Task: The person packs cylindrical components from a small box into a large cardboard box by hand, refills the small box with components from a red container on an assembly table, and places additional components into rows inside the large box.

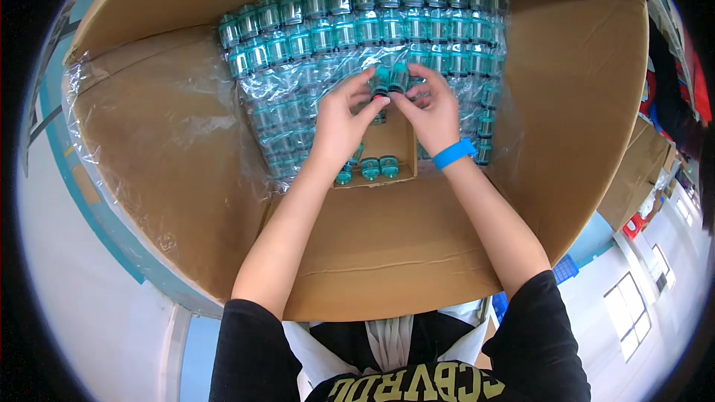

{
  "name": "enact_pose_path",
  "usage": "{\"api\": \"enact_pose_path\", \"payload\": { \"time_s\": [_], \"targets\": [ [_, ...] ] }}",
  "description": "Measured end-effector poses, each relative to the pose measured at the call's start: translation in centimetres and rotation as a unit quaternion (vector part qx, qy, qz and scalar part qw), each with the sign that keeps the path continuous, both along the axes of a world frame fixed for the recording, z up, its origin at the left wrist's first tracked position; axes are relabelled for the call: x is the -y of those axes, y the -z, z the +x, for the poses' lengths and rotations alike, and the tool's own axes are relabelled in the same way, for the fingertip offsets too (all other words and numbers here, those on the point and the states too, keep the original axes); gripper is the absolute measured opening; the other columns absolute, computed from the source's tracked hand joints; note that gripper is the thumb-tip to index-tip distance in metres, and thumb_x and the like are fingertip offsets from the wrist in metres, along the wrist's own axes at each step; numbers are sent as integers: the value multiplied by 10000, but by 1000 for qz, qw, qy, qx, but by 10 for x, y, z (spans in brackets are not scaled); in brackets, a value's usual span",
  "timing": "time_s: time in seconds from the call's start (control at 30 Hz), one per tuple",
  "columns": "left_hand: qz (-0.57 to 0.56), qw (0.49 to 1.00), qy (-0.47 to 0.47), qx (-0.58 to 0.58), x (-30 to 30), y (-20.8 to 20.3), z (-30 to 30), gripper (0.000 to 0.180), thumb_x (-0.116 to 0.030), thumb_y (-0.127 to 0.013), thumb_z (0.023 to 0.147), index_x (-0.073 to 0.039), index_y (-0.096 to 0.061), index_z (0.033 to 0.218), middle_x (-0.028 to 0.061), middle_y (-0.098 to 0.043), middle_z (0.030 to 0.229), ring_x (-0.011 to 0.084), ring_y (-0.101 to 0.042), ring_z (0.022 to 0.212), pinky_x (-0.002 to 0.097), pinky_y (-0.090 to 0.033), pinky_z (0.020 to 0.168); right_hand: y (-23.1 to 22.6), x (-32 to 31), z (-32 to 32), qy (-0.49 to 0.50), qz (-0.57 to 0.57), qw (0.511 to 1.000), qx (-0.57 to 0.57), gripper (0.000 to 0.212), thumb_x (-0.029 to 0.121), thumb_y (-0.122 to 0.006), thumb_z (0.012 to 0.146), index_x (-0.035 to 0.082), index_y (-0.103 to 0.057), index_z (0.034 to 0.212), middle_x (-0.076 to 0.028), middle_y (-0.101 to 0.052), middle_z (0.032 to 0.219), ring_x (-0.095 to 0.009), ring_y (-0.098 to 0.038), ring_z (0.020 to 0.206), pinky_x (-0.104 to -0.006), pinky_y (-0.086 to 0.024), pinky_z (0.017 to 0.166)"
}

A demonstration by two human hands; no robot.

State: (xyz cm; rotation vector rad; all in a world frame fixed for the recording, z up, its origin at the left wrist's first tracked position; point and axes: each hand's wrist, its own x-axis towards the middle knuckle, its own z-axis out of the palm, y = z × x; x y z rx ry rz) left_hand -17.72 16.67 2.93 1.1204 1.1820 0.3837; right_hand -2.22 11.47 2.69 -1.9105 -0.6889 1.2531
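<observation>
Both hands are raised side by side over the inside of a large cardboard box [395,253]. My left hand [344,115] pinches a small clear-and-teal plastic cylinder [380,83] with a dark end. A matching cylinder [399,78] is between the thumb and fingers of my right hand [434,108], which has a blue band at its wrist. The two cylinders stand close together; whether they touch I cannot tell. Beneath the hands is a small open carton [406,145] with several teal cylinders [370,169] along its near side. My left forearm partly hides it.
Rows of similar teal cylinders [320,33] fill the far part of the box. Clear plastic film [287,89] covers some rows and spreads over the left flap [164,149]. Tall cardboard walls surround my arms, with the right flap [573,89] opened outward.
</observation>
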Motion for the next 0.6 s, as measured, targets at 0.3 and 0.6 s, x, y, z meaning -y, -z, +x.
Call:
{"api": "enact_pose_path", "payload": {
  "time_s": [0.3, 0.6],
  "targets": [
    [348, 919, 106, -151, -20, 24, 17, 489, 28, -755, 648, -23, -586, 1104, 126, -559, 1129, 350, -579, 1017, 393, -498, 834, 21, -15, 17, -256, 136, 882, 372, 486, 45, -722, 674, 50, -597, 1143, -129, -604, 1142, -317, -553, 1067, -429, -430, 874],
    [355, 911, 114, -177, -20, 37, 24, 472, 54, -740, 627, -19, -576, 1064, 134, -547, 1092, 359, -564, 1012, 413, -484, 832, 33, -20, 11, -266, 154, 841, 444, 410, 25, -671, 685, 58, -601, 1088, -95, -599, 1115, -281, -573, 1024, -406, -428, 840]
  ]
}}
